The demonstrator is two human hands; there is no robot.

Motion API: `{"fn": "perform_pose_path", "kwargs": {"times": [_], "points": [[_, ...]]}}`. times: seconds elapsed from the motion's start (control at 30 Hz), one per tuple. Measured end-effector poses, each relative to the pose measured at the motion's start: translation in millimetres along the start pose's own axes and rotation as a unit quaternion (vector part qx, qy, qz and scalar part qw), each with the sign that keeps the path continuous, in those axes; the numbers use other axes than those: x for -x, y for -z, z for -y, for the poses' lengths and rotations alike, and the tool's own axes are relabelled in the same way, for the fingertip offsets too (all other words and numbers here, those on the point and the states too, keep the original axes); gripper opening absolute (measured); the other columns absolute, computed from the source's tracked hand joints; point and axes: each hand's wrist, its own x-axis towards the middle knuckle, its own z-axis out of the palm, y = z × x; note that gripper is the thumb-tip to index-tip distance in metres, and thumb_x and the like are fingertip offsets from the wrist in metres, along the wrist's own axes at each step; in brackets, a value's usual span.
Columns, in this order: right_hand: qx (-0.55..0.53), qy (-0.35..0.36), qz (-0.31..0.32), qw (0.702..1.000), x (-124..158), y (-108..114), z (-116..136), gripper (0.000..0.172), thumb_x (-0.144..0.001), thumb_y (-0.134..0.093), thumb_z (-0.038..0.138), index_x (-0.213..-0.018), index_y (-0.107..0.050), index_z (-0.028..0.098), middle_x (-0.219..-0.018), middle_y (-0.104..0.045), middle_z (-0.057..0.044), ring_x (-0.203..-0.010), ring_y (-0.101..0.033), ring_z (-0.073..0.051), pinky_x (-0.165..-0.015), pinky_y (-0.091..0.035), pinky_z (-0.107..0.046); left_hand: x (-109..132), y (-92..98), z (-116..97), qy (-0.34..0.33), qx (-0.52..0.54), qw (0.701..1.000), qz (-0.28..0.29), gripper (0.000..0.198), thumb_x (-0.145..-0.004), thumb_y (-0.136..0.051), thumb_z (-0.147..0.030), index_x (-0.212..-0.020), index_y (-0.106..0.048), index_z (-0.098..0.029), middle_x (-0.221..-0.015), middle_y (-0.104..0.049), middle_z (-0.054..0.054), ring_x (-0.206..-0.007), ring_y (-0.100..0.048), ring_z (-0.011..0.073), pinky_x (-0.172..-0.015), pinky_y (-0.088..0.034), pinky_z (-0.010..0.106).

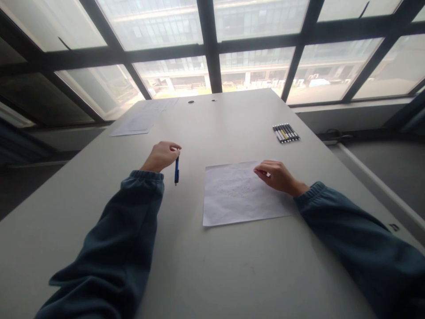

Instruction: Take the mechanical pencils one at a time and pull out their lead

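My left hand [161,156] hovers over the grey table [186,266] and pinches the top end of a blue pen [176,171], which hangs tip down just above the tabletop. A white sheet of paper [237,199] with faint marks lies to the right of the pen. My right hand [277,176] rests on the sheet's upper right corner with its fingers curled and pressed on the paper. Both arms wear dark blue sleeves.
A row of several pens or markers [286,132] lies at the table's right side. More loose sheets [134,125] lie at the far left corner. Two small round holes [191,102] mark the far edge, below large windows [212,53].
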Motion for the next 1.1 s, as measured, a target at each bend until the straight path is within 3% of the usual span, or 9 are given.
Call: {"fn": "perform_pose_path", "kwargs": {"times": [0.1, 0.27, 0.37, 0.47, 0.63, 0.9, 1.0, 1.1], "points": [[-0.001, -0.009, -0.003, 1.000, 0, 0, 0, 0.023, -0.099, -0.054, 0.027, -0.083, -0.068, 0.020, -0.073, -0.063, -0.004, -0.068, -0.055, -0.016, -0.069, -0.043, -0.029, 24, 0.6, -49, -0.033, 0.180, 0.983, 0.030, 0.029, -0.074, -0.075, -0.033, -0.099, -0.079, -0.019, -0.080, -0.076, 0.007, -0.068, -0.069, 0.0208, -0.068, -0.058, 0.034], [-0.002, 0.001, -0.006, 1.000, -1, 3, 0, 0.021, -0.099, -0.053, 0.027, -0.087, -0.069, 0.021, -0.077, -0.066, -0.005, -0.072, -0.058, -0.018, -0.071, -0.046, -0.031, 65, -23.8, -108, -0.057, 0.428, 0.902, 0.020, 0.036, -0.071, -0.083, -0.036, -0.099, -0.076, -0.015, -0.084, -0.074, 0.006, -0.074, -0.072, 0.0183, -0.076, -0.061, 0.035], [-0.020, -0.011, -0.052, 0.998, -2, 6, 4, 0.016, -0.097, -0.058, 0.030, -0.101, -0.071, 0.023, -0.084, -0.069, -0.007, -0.078, -0.061, -0.020, -0.076, -0.050, -0.034, 84, -48.9, -122, -0.033, 0.532, 0.846, 0.008, 0.036, -0.072, -0.085, -0.038, -0.098, -0.074, -0.016, -0.087, -0.075, 0.005, -0.081, -0.074, 0.0186, -0.088, -0.061, 0.039], [-0.063, -0.066, -0.138, 0.986, -2, 9, 9, 0.025, -0.094, -0.064, 0.037, -0.115, -0.068, 0.024, -0.088, -0.070, -0.006, -0.077, -0.063, -0.020, -0.078, -0.054, -0.036, 98, -71.9, -125, -0.017, 0.576, 0.817, 0.015, 0.036, -0.071, -0.087, -0.038, -0.096, -0.073, -0.016, -0.088, -0.076, 0.006, -0.085, -0.075, 0.0196, -0.093, -0.061, 0.041], [-0.101, -0.145, -0.233, 0.956, 3, 10, 20, 0.015, -0.093, -0.065, 0.037, -0.096, -0.071, 0.024, -0.085, -0.070, -0.004, -0.076, -0.065, -0.019, -0.077, -0.056, -0.035, 109, -98.3, -122, -0.005, 0.609, 0.793, 0.012, 0.035, -0.070, -0.089, -0.036, -0.093, -0.074, -0.016, -0.085, -0.076, 0.005, -0.085, -0.076, 0.0199, -0.092, -0.061, 0.041], [-0.253, -0.229, -0.252, 0.905, 12, 4, 22, 0.020, -0.086, -0.074, 0.038, -0.093, -0.072, 0.021, -0.080, -0.071, -0.003, -0.071, -0.068, -0.017, -0.068, -0.059, -0.033, 109, -116.1, -114, 0.027, 0.596, 0.802, 0.028, 0.041, -0.066, -0.091, -0.041, -0.095, -0.077, -0.015, -0.087, -0.078, 0.008, -0.081, -0.077, 0.0214, -0.089, -0.063, 0.041], [-0.281, -0.253, -0.256, 0.890, 11, 3, 19, 0.024, -0.082, -0.077, 0.041, -0.092, -0.072, 0.019, -0.075, -0.072, -0.002, -0.067, -0.068, -0.017, -0.064, -0.059, -0.033, 108, -117.2, -108, -0.009, 0.547, 0.836, 0.029, 0.040, -0.070, -0.088, -0.042, -0.097, -0.079, -0.014, -0.082, -0.078, 0.009, -0.075, -0.076, 0.0211, -0.081, -0.063, 0.038], [-0.284, -0.265, -0.257, 0.885, 11, 2, 15, 0.026, -0.081, -0.077, 0.043, -0.090, -0.072, 0.019, -0.073, -0.072, -0.002, -0.065, -0.068, -0.017, -0.063, -0.059, -0.033, 105, -114.8, -103, -0.101, 0.454, 0.885, 0.004, 0.031, -0.078, -0.082, -0.042, -0.096, -0.080, -0.017, -0.080, -0.077, 0.007, -0.071, -0.074, 0.0186, -0.072, -0.061, 0.033]]}}
